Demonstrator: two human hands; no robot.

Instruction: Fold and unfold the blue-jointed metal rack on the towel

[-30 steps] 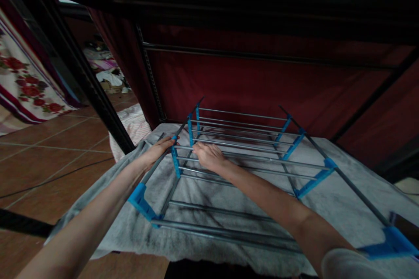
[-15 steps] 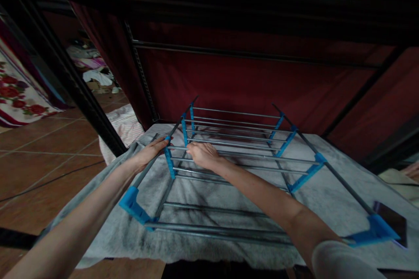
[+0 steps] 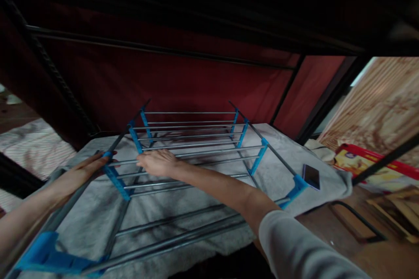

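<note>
A rack of grey metal tubes with blue plastic brackets lies on a grey blanket. My left hand is wrapped round the rack's left side tube at a blue bracket. Near that bracket, my right hand closes on the left end of a metal crossbar. Its fingertips curl under the bar, partly out of sight. Larger blue corner pieces sit at the near left and near right. My right forearm crosses over the crossbars and covers part of them.
A smartphone lies on the blanket right of the rack. Dark red cloth and black frame posts stand behind. At the right are a red and yellow box and a wooden crate on the floor. Striped cloth is at the left.
The view has swung to the right, so the rack appears further left and the box and crate now show. Both hands keep their places on the rack.
</note>
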